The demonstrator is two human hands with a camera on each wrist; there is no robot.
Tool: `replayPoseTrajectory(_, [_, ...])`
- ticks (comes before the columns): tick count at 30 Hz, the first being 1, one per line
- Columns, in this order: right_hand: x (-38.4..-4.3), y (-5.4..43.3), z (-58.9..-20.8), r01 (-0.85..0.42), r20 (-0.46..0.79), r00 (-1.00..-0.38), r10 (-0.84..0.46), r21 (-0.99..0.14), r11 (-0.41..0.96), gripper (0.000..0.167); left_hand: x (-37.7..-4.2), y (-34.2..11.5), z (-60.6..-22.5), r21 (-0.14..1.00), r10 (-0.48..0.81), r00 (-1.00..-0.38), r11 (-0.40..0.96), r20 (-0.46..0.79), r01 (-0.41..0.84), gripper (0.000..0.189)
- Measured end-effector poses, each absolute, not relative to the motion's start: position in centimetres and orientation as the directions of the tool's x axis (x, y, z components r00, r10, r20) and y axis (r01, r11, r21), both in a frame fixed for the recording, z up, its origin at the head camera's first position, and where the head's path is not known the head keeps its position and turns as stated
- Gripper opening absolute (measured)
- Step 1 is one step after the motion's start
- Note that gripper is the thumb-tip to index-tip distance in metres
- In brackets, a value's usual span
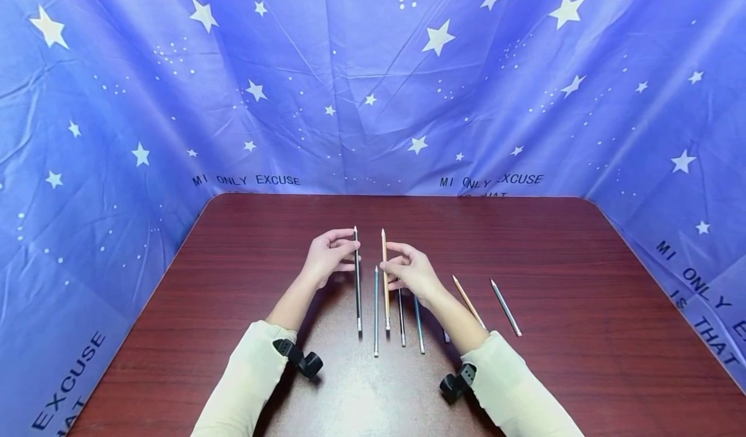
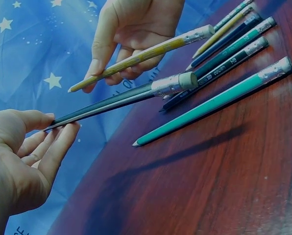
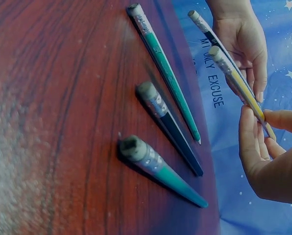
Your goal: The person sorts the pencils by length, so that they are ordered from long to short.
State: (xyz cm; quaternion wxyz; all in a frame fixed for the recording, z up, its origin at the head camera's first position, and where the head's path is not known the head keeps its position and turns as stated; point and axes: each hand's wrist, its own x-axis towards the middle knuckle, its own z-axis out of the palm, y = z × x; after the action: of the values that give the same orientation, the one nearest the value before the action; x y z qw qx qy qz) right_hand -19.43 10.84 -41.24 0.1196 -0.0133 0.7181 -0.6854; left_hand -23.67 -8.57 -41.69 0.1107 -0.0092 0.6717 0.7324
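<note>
My left hand (image 1: 324,256) pinches a black pencil (image 1: 358,291) near its sharpened tip, between thumb and fingers. Beside it, my right hand (image 1: 412,271) holds a yellow pencil (image 1: 386,301) the same way. Both pencils point away from me, eraser ends toward me, roughly side by side with a gap between. In the left wrist view the held black pencil (image 2: 109,105) is raised off the table, its shadow falling below. A green pencil (image 1: 376,317) lies between the two held ones in the head view. Just right of the yellow pencil lie another black pencil (image 1: 403,324) and another green pencil (image 1: 419,330).
Farther right on the dark red wooden table (image 1: 583,372) lie a yellow pencil (image 1: 466,298) and a green pencil (image 1: 506,307). A dark pencil (image 1: 447,336) is mostly hidden under the right forearm. Blue star-printed cloth (image 1: 373,68) hangs around the table's back and sides.
</note>
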Motion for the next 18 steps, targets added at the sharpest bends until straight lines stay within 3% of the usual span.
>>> replayPoseTrajectory(18, [-19.6,11.4,-40.9,0.14,-0.149,-0.976,-0.161,-0.988,0.061,0.052,-25.4,-8.8,-41.0,0.989,0.112,-0.984,-0.024,-0.14,-0.144,0.041])
